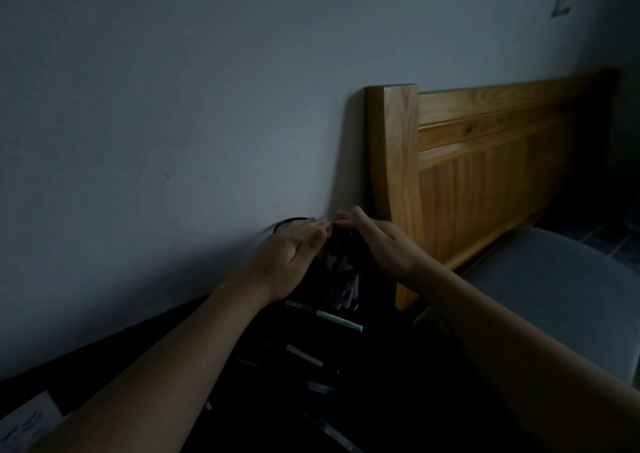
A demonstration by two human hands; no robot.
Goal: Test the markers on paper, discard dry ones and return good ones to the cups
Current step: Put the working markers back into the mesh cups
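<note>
The scene is very dark. A black mesh cup (343, 291) stands on a dark table by the wall, between both hands. My left hand (291, 255) lies with straight fingers against the cup's left side. My right hand (377, 241) reaches over the cup's top with its fingers stretched out; what is under them is hidden. The rim of a second mesh cup (291, 222) shows behind my left hand. Several markers lie loose on the table in front of the cup, among them a pale one (325, 316) and another (304, 352) nearer me.
A sheet of white paper (24, 421) shows at the lower left corner. A wooden headboard (478, 162) stands right of the cups, with a grey cushioned seat (554, 286) below it. A bare wall (173, 106) rises directly behind the table.
</note>
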